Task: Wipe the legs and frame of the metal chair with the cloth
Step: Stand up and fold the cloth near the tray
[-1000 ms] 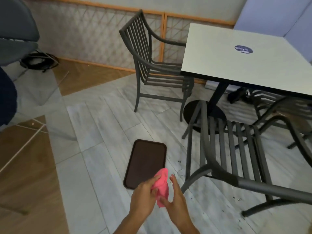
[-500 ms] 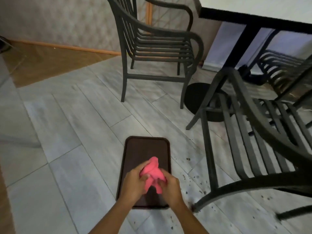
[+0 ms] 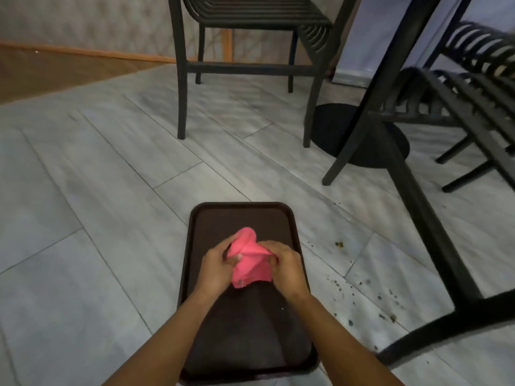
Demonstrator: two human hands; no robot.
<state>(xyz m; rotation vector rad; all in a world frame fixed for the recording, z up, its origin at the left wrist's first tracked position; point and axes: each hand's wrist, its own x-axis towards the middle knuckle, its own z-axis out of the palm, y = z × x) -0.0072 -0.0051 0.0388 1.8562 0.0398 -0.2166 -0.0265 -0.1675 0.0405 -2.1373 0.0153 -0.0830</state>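
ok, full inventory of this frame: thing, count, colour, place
cloth: 1, pink, bunched between both hands above the tray
tray: 1, dark brown, flat on the floor, centre bottom
far chair: 1, dark metal, top centre, standing on the floor
near chair: 1, dark metal, right side, closest to the hands
third chair: 1, dark, upper right, partly out of view
table base: 1, black round disc, on the floor right of centre
crumbs: scattered, dark, on the floor right of the tray
floor: grey tiles, wood strip upper left
left hand: grips cloth
right hand: grips cloth
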